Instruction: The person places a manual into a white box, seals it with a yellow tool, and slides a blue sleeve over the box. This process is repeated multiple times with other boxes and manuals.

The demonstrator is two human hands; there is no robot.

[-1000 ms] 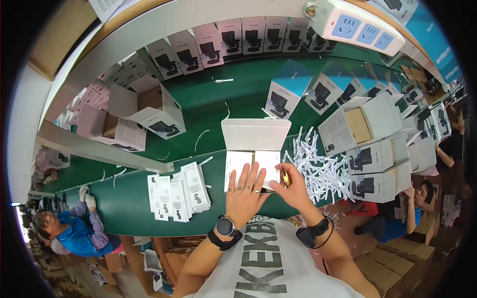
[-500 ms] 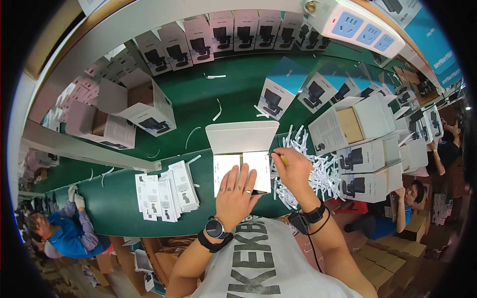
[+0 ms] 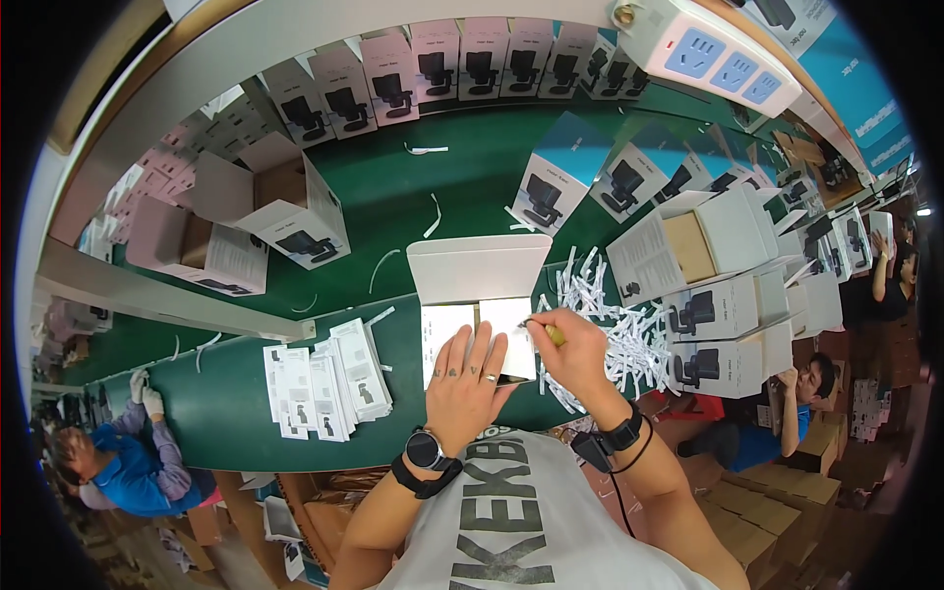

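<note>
Hands first, since they sit nearest: my left hand (image 3: 470, 379) lies flat with fingers spread on the open white box (image 3: 479, 329), gripping nothing, and I judge it is there to pin the box down while the other hand works. My right hand (image 3: 575, 356) is closed around a small yellowish tool (image 3: 553, 335), its tip at the right edge of the box's inner flap; I cannot tell what the tool is. The box sits at the near edge of the green table (image 3: 236, 413), straight ahead of me, its lid (image 3: 479, 268) standing open on the far side. One box, one tool. Left of it lies one fanned stack of white leaflets (image 3: 324, 379), within easy reach; I cannot count the sheets. Right of it is a loose heap of white paper strips (image 3: 615, 329), too tangled to count, seemingly dropped where the right hand lets go. Further right, three cartons with a dark picture (image 3: 728, 305) are stacked up. At the far left, two big cartons (image 3: 270, 202) lie open on their sides. Along the far edge stands a row of pink boxes (image 3: 462, 59), about seven that I can count, and one white power strip (image 3: 708, 54) hangs at the far right.
</note>
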